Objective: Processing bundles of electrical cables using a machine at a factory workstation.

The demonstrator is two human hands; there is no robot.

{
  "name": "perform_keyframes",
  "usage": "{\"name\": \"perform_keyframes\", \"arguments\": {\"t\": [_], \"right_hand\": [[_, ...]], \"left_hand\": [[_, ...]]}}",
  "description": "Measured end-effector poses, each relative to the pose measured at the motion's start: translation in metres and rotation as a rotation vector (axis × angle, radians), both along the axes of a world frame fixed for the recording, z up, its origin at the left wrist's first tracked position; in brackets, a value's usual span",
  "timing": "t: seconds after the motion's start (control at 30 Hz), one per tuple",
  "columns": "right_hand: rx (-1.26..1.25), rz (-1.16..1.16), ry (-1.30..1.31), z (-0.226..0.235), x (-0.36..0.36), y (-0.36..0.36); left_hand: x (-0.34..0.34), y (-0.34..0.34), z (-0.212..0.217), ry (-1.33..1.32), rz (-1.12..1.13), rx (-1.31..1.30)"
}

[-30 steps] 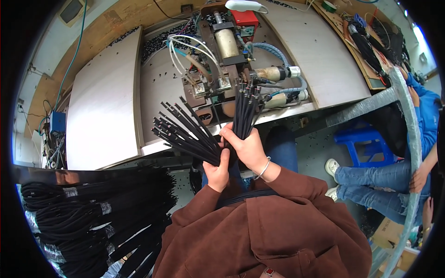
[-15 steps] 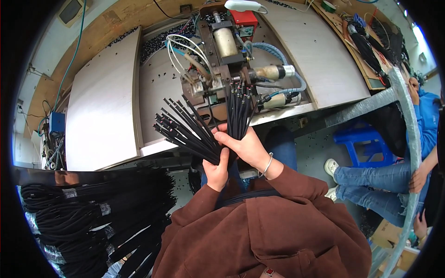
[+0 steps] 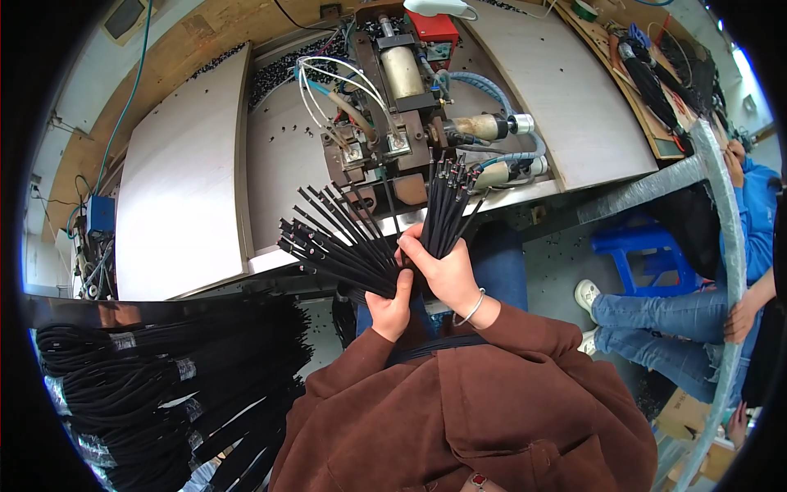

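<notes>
My left hand (image 3: 388, 308) is closed round a fanned bundle of black cables (image 3: 340, 250), whose cut ends point up and to the left. In my right hand (image 3: 447, 275) is a second black bundle (image 3: 447, 205), standing more upright, with small pale and reddish tips. The right thumb and forefinger also pinch one single black cable (image 3: 389, 205) between the two bundles, its end reaching toward the machine. Both hands meet just in front of the metal machine (image 3: 398, 139) with its cylinders and hoses. Where the cables run below my hands is mostly hidden.
Pale metal boards (image 3: 188, 176) flank the machine, with black scraps strewn behind it. At lower left lies a heap of taped black cable bundles (image 3: 164, 377). To the right are a curved grey rail (image 3: 721, 213), a blue stool (image 3: 643, 254) and another person in jeans (image 3: 656, 320).
Both hands and their bundles have shifted slightly right and toward me, away from the machine. The single cable now stands apart between the bundles, and more of the machine's front shows.
</notes>
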State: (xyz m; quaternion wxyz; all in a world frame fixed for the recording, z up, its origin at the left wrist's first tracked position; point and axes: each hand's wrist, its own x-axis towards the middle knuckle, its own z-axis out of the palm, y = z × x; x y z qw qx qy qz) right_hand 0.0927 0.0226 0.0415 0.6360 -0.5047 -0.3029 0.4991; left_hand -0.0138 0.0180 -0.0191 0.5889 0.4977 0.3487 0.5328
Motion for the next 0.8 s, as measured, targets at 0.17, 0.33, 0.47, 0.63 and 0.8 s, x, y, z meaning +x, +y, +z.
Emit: {"name": "perform_keyframes", "arguments": {"t": [0.17,0.33,0.47,0.63,0.8], "right_hand": [[-0.023,0.009,-0.026,0.0043,0.0004,0.0045],[-0.040,0.004,-0.047,0.0059,-0.0007,0.0073],[-0.044,-0.006,-0.029,0.0064,-0.0007,0.0080],[-0.024,0.055,-0.005,0.0058,0.0042,0.0078],[-0.046,0.134,-0.083,0.0072,0.0086,0.0071]], "left_hand": [[-0.0024,0.0022,-0.0017,0.013,0.022,-0.022],[-0.0005,0.0042,0.0030,0.013,0.039,-0.029],[0.0004,0.0051,0.0058,0.016,0.047,-0.020],[0.0005,0.0044,0.0035,0.021,0.039,-0.024],[0.0015,0.0047,0.0060,-0.013,-0.003,-0.036]]}}
